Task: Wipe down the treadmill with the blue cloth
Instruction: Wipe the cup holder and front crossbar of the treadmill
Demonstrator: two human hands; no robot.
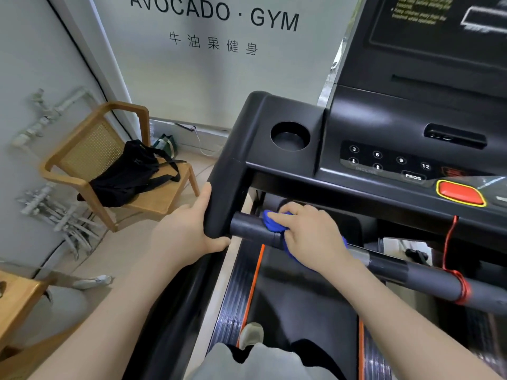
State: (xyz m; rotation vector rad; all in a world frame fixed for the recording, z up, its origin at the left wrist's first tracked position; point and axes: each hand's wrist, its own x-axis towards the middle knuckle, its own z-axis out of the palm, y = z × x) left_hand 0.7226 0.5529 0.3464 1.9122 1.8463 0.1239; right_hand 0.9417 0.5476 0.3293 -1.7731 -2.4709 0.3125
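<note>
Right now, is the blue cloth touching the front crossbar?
Touching. The head view shows the right hand pressing the blue cloth around the crossbar, no gap visible.

One treadmill [343, 165] is counted, with one blue cloth [275, 222] on its crossbar. Two hands are seen: left hand [189, 229] at 9 o'clock, right hand [310, 231] at centre. One wooden chair [82, 160] and one black bag [131, 174] are recorded at 10 o'clock.

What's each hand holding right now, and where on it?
Right hand: the blue cloth, bunched under palm and fingers, pressed around the front crossbar near its left end. Left hand: the treadmill's left side handrail, gripped at its lower end.
</note>
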